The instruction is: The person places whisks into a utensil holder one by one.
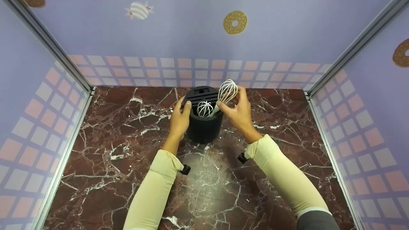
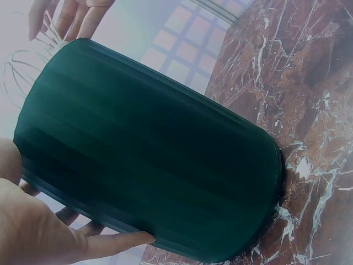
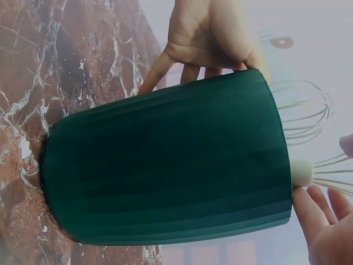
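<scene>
A dark, round utensil holder [image 1: 204, 129] with a slotted top stands upright on the table; both wrist views show its ribbed side as deep green. My left hand [image 1: 180, 119] grips its left side, thumb at the rim and fingers spread along the wall [image 2: 44, 226]. Between the thumb and fingers of my right hand [image 1: 238, 111] is a large whisk [image 1: 228, 91], white wires upward. Its pale collar [image 3: 301, 173] sits right at the holder's rim, and the lower handle is hidden inside. A smaller whisk [image 1: 204, 109] stands in the holder's front part, wires up.
The dark red marbled tabletop [image 1: 127, 188] spreads around the holder. Lilac panels with printed squares and sweets rise at the back [image 1: 179, 35], left and right, joined by grey metal corner rails [image 1: 348, 48]. A small black device hangs under each sleeve cuff.
</scene>
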`<state>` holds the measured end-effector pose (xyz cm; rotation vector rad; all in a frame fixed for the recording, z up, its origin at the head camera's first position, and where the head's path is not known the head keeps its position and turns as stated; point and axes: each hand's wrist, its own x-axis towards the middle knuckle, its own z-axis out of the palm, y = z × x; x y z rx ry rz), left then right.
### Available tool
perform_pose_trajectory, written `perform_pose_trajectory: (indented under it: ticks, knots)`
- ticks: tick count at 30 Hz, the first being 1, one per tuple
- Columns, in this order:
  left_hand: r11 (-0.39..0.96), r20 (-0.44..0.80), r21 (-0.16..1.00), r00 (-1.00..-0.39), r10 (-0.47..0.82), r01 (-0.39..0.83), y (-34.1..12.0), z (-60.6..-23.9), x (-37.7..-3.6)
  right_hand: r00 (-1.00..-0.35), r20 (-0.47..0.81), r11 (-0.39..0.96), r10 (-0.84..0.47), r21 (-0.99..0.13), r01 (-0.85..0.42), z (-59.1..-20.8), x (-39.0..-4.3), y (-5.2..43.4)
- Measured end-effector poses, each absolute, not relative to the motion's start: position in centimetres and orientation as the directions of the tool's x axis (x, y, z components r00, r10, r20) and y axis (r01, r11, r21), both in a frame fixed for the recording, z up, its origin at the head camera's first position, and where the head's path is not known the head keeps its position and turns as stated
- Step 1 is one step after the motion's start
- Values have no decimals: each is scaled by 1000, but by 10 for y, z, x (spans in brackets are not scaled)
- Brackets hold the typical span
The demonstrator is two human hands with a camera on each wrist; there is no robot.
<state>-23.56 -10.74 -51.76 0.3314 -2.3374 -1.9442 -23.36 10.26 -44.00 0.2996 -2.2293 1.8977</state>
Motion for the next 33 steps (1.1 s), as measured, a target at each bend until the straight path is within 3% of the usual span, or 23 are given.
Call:
perform_pose_trajectory:
  ticks: [20, 29, 33]
  knots:
    - [164, -51, 983, -975, -216, -88, -107, -517, -236, -933, 333, 169, -136, -920, -353, -441, -226, 109]
    - [141, -35, 988, -974, -223, -68, -106, -517, -237, -920, 363, 121, -149, -916, -382, -467, -241, 113]
    - [146, -42, 986, -972, -230, -77, -106, -518, -236, -911, 385, 171, -147, -897, -407, -472, -244, 116]
